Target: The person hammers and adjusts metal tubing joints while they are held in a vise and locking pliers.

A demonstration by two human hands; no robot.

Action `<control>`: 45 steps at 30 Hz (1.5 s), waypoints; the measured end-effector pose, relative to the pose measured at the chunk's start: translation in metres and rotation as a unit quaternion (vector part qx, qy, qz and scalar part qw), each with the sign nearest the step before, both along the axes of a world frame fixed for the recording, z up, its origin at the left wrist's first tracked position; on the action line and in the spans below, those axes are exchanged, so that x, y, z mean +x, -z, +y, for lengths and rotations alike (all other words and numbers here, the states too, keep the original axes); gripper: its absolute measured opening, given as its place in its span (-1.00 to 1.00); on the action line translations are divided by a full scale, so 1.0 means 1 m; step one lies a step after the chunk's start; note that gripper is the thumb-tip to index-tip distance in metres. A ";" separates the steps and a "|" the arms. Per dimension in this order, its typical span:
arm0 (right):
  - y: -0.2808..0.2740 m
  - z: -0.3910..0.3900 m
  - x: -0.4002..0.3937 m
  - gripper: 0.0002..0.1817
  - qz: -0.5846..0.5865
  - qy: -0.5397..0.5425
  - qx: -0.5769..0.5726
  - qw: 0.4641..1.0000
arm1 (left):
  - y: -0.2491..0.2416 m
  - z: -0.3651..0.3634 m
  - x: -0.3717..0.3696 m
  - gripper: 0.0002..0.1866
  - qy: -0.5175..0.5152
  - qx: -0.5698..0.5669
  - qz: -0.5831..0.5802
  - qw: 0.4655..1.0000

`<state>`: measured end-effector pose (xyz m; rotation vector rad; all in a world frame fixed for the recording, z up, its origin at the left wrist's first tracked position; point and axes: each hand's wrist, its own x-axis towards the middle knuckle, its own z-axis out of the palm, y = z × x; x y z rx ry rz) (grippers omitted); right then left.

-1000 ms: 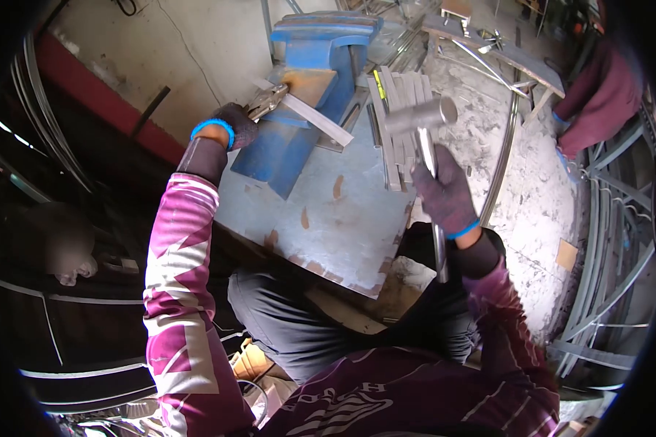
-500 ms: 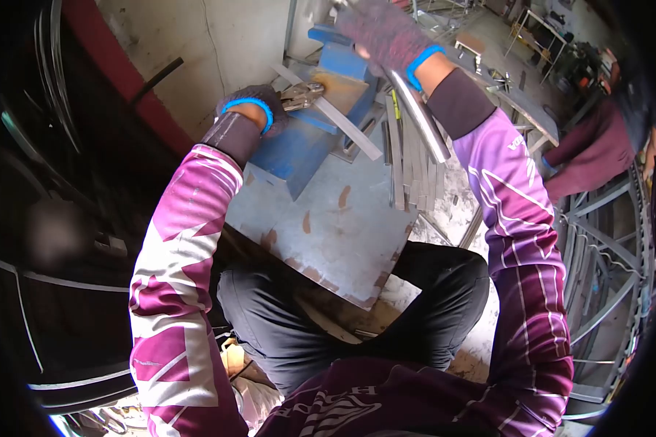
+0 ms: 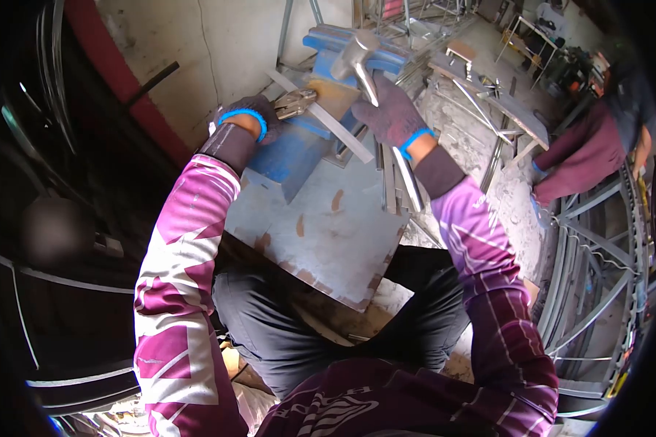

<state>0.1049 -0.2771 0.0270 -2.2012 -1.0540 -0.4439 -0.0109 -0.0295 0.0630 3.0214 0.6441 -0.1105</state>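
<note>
My gloved left hand is closed around a pair of locking pliers. Their jaws meet a flat metal strip, which lies slantwise over the blue metal block with a rusty patch on top. In my gloved right hand is a hammer, gripped by its shiny metal handle. The hammer's head is raised beyond the hand, over the blue bench vise or anvil-like piece behind the strip. A grey metal plate stretches in front of my knees under the block.
Several metal bars lie right of the plate. A low wooden bench with metal pieces stands farther right. Another person in maroon trousers is at the right, near a stack of metal frames. A wall rises at the left.
My right hand has come down and nearer with the hammer, whose head now shows clearly. My left hand, the locking pliers and the strip have shifted only slightly.
</note>
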 end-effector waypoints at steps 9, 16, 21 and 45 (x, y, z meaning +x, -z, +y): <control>0.057 -0.026 -0.050 -0.54 0.274 0.032 0.122 0.954 | 0.033 -0.002 -0.008 -0.44 -0.028 -0.008 -0.024 0.999; 0.056 -0.037 -0.090 -0.68 0.421 -0.040 0.191 0.886 | 0.047 0.010 -0.013 -0.47 -0.002 -0.043 -0.057 0.997; 0.070 -0.061 -0.129 -0.78 0.436 -0.084 0.278 0.852 | 0.039 0.007 -0.029 -0.48 0.023 -0.097 -0.085 0.991; 0.073 -0.090 -0.125 -0.68 0.509 -0.086 0.349 0.782 | 0.080 0.062 -0.001 -0.51 0.075 0.020 -0.025 0.997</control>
